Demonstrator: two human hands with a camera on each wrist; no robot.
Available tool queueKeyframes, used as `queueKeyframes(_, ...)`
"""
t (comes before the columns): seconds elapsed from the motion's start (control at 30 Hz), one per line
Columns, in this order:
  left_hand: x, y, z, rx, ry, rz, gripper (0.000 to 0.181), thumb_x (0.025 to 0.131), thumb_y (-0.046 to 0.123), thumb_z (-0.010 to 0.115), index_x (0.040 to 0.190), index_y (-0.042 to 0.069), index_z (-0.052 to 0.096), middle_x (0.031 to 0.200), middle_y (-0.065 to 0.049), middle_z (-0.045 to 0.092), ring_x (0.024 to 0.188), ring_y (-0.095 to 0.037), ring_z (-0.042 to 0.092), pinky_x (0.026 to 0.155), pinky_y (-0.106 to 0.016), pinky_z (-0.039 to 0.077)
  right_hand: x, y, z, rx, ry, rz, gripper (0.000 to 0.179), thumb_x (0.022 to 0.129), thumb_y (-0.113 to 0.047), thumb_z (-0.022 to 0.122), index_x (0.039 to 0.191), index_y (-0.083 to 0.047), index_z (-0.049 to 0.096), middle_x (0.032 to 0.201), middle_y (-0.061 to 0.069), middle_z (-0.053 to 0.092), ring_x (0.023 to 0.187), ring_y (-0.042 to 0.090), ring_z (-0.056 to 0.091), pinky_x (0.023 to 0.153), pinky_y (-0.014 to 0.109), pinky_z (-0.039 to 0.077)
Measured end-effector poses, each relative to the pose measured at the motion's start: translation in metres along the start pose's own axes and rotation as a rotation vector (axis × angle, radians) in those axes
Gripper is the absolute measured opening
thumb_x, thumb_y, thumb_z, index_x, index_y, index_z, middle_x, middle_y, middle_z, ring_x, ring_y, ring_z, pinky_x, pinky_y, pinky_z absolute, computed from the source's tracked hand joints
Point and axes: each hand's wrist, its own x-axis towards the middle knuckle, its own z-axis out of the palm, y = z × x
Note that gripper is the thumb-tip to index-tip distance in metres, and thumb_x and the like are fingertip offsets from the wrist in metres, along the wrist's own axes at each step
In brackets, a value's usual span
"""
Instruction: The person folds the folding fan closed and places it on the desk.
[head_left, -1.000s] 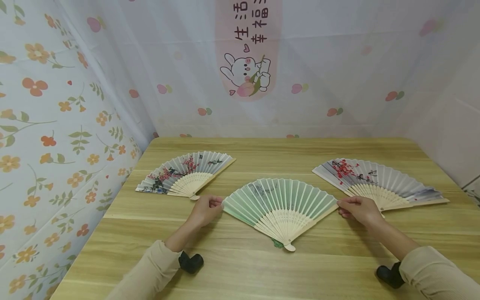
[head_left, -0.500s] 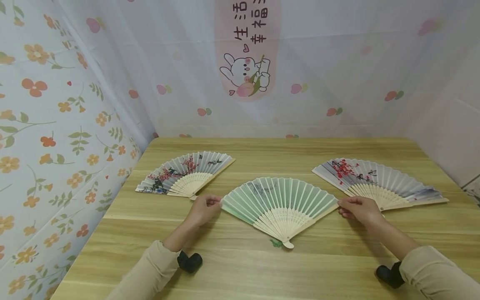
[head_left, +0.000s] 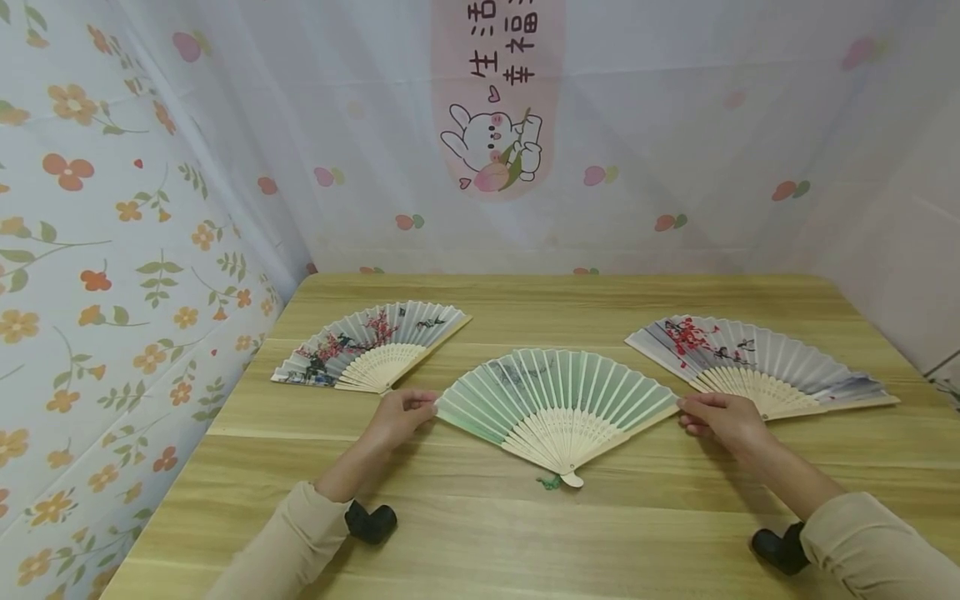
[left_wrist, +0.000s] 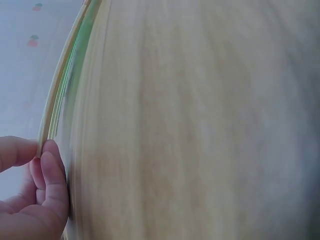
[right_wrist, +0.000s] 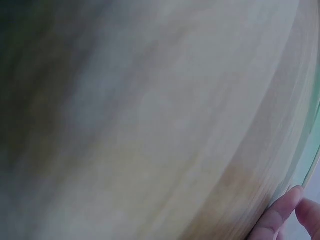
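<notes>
A green folding fan (head_left: pixel 558 392) with pale ribs is spread at the middle of the table, its pivot end toward me and a small green tassel (head_left: pixel 550 482) beside the pivot. My left hand (head_left: pixel 401 421) pinches its left outer corner between thumb and fingers. The same pinch of the left hand (left_wrist: pixel 37 185) on the fan's edge stick (left_wrist: pixel 52 95) shows in the left wrist view. At the opposite corner, my right hand (head_left: pixel 723 421) pinches the right outer stick. Only the right hand's fingertips (right_wrist: pixel 282 210) show in the right wrist view, at the lower right.
A spread fan with pink blossoms (head_left: pixel 371 346) lies at the back left of the wooden table (head_left: pixel 480 550). Another with red blossoms (head_left: pixel 757 367) lies at the back right, just beyond my right hand. Printed curtains (head_left: pixel 637 125) hang behind and at the left.
My left hand has shifted slightly left and the green fan has spread a little wider. Its pivot end has moved slightly away from me and left. The right hand has barely moved.
</notes>
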Motion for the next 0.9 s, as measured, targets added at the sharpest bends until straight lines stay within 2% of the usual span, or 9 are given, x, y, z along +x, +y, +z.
queueKeyframes(0.13, 0.002, -0.002, 0.000, -0.028, 0.001, -0.010, 0.022, 0.081, 0.000, 0.057, 0.101, -0.011, 0.059, 0.082, -0.010, 0.059, 0.068, -0.010, 0.053, 0.062, -0.022, 0.048, 0.000, 0.000, -0.002, 0.029, -0.013, 0.005, 0.047, 0.086, -0.016, 0.058, 0.115, 0.016, 0.041, 0.072, -0.004, 0.063, 0.066, 0.005, 0.060, 0.063, 0.020, 0.051)
queueKeyframes(0.4, 0.005, -0.006, -0.001, -0.112, 0.003, -0.040, 0.025, 0.085, 0.001, 0.054, 0.106, -0.012, 0.055, 0.088, -0.012, 0.061, 0.071, -0.010, 0.056, 0.065, -0.022, 0.049, 0.000, -0.001, -0.006, 0.079, -0.078, 0.000, 0.024, 0.088, -0.015, 0.055, 0.101, 0.005, 0.051, 0.074, -0.003, 0.063, 0.069, 0.006, 0.060, 0.066, 0.020, 0.051)
queueKeyframes(0.6, 0.004, -0.004, 0.000, -0.110, 0.008, -0.047, 0.030, 0.081, 0.006, 0.061, 0.107, -0.009, 0.057, 0.093, -0.014, 0.062, 0.078, -0.013, 0.057, 0.069, -0.024, 0.047, -0.001, -0.002, -0.010, 0.120, -0.153, -0.015, 0.010, 0.089, -0.014, 0.054, 0.092, -0.005, 0.053, 0.077, -0.002, 0.063, 0.073, 0.007, 0.061, 0.068, 0.020, 0.050)
queueKeyframes(0.7, 0.003, -0.003, 0.001, -0.111, 0.005, -0.048, 0.034, 0.078, 0.006, 0.065, 0.108, -0.008, 0.056, 0.097, -0.016, 0.061, 0.081, -0.014, 0.057, 0.072, -0.026, 0.047, -0.001, -0.002, -0.011, 0.114, -0.172, -0.011, 0.013, 0.089, -0.016, 0.053, 0.095, -0.005, 0.050, 0.079, -0.003, 0.064, 0.074, 0.007, 0.062, 0.068, 0.021, 0.050)
queueKeyframes(0.9, 0.005, -0.004, 0.003, -0.200, 0.011, -0.079, 0.032, 0.080, 0.003, 0.062, 0.110, -0.008, 0.056, 0.096, -0.013, 0.062, 0.079, -0.011, 0.057, 0.069, -0.021, 0.047, -0.001, -0.005, -0.013, 0.109, -0.183, 0.033, 0.033, 0.090, -0.021, 0.053, 0.110, 0.000, 0.038, 0.080, -0.003, 0.064, 0.076, 0.008, 0.062, 0.069, 0.021, 0.050)
